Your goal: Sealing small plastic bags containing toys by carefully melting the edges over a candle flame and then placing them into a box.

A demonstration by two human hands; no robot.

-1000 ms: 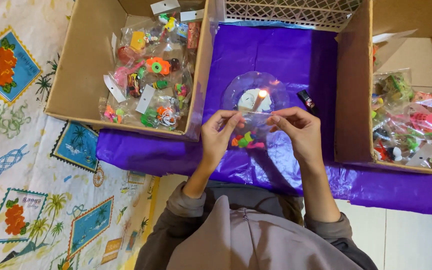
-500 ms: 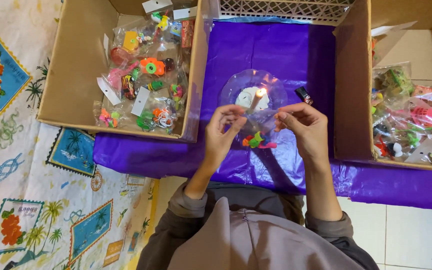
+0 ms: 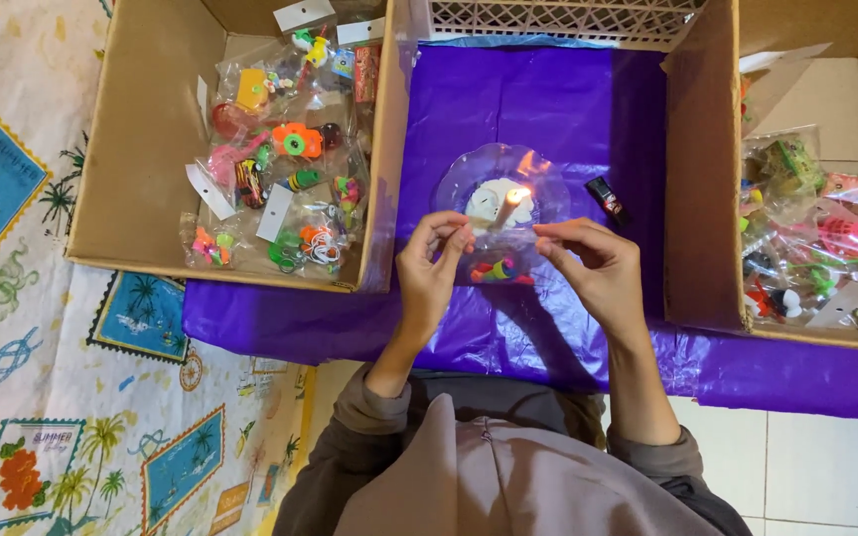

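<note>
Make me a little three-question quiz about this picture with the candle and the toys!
1. True or false: the candle is lit.
2. What do the left hand and right hand hold between them: A) a clear bag of small toys, B) a spoon?
3. What colour is the sheet under the candle?

Key: 1 true. 2 A. 3 purple.

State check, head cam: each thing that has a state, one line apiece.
candle: lit, standing on clear dish
small clear bag: held taut by both hands, top edge near the flame
left hand: pinching the bag's left corner
right hand: pinching the bag's right corner
lighter: lying flat on purple sheet
left cardboard box: open, filled with toy bags
right cardboard box: open, filled with toy bags
</note>
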